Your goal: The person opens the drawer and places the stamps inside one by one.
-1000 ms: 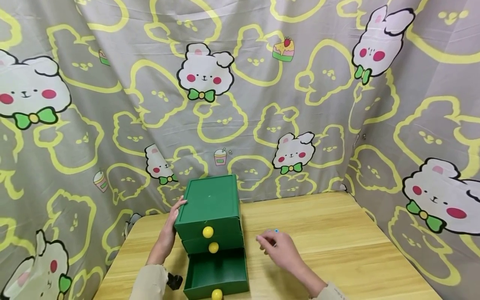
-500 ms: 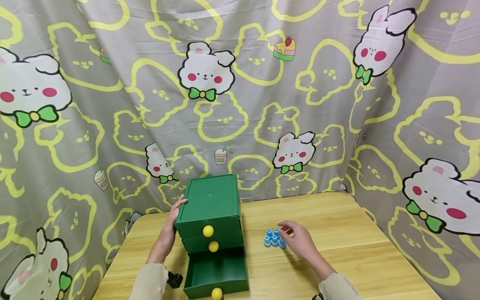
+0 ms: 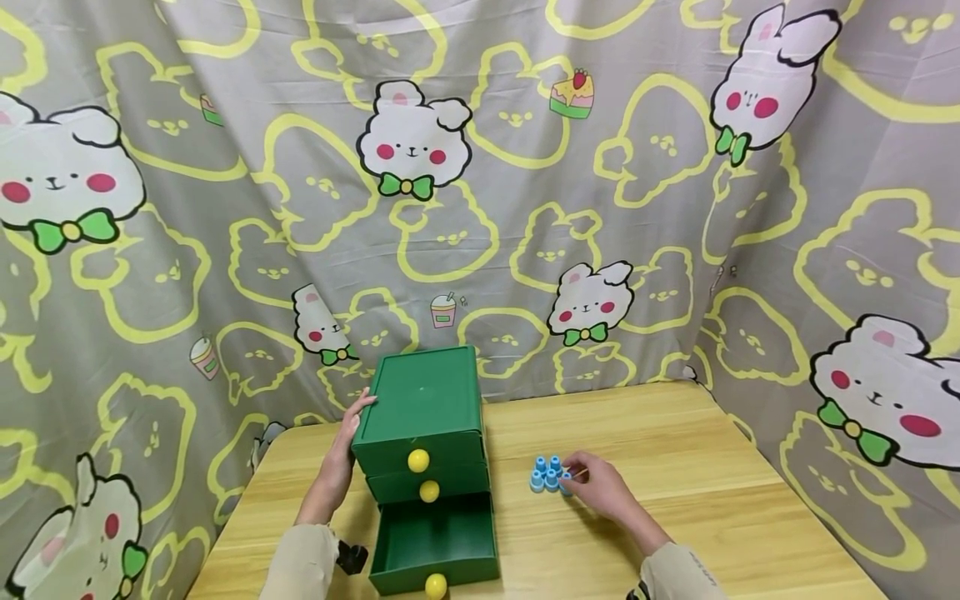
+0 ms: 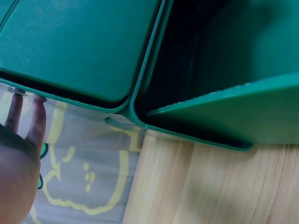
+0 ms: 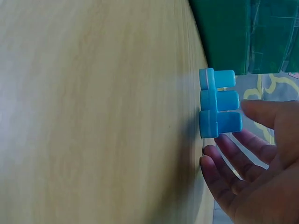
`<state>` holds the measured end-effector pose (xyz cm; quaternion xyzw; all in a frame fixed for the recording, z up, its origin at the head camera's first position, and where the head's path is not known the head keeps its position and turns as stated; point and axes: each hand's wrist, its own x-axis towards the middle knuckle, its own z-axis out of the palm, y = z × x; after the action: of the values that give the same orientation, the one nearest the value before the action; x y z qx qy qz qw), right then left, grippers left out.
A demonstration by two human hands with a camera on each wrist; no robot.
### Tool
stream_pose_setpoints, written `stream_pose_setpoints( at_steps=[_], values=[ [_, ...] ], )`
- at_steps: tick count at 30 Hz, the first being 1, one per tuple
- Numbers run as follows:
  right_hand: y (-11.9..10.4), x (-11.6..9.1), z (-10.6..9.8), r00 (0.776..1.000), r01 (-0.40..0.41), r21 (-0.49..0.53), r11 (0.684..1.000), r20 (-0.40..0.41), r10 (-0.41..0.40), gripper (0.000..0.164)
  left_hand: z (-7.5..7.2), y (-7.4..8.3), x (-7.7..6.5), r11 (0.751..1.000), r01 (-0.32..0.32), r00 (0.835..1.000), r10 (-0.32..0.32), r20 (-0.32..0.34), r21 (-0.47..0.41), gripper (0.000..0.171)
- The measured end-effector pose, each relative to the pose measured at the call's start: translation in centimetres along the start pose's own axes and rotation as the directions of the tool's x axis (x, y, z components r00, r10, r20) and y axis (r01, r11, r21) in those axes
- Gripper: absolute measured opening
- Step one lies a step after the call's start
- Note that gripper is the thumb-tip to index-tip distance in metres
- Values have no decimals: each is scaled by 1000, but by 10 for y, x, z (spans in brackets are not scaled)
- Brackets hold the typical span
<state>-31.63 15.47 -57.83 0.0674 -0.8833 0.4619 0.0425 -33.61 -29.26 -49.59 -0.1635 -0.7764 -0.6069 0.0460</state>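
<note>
Over the last second, the right hand (image 3: 603, 487) has moved toward 3 o'clock, so the blue cups (image 3: 551, 477) it mostly hid can now be seen. The left hand (image 3: 341, 454) has stayed at the 9 o'clock side of the green cabinet (image 3: 423, 396).

The blue cups stand on the table (image 3: 630, 433), with the cabinet at 9 o'clock from them and its pulled-out bottom drawer (image 3: 438, 542) at about 8 o'clock. The right hand is at their 3 o'clock side. Its thumb and fingers are bent and apart, very near the end cup. I cannot tell if they touch it yet. On the left hand, two fingers show up close: they are straight, a little apart, with their tips on the cabinet's edge.

This step looks like getting a hold of the cups. To do it well, put the thumb on one side of the cup and the fingers on the other, squeeze softly, and go straight up so the next cups don't get bumped. I cannot tell if the cups are stuck together, so a slow start seems best.

Each cup stands upright, skinny end up and wide end down. The bunch is longest from 9 to 3 o'clock: three cups in front, two behind.
</note>
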Motion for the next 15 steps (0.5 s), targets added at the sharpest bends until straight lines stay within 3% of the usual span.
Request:
stream_pose_setpoints(
  at_steps=[15],
  values=[
    [2, 1, 3, 1000, 2, -47, 999, 0, -2, 14, 1, 0, 0, 1000, 2, 1000, -2, -3, -4, 53]
  ],
)
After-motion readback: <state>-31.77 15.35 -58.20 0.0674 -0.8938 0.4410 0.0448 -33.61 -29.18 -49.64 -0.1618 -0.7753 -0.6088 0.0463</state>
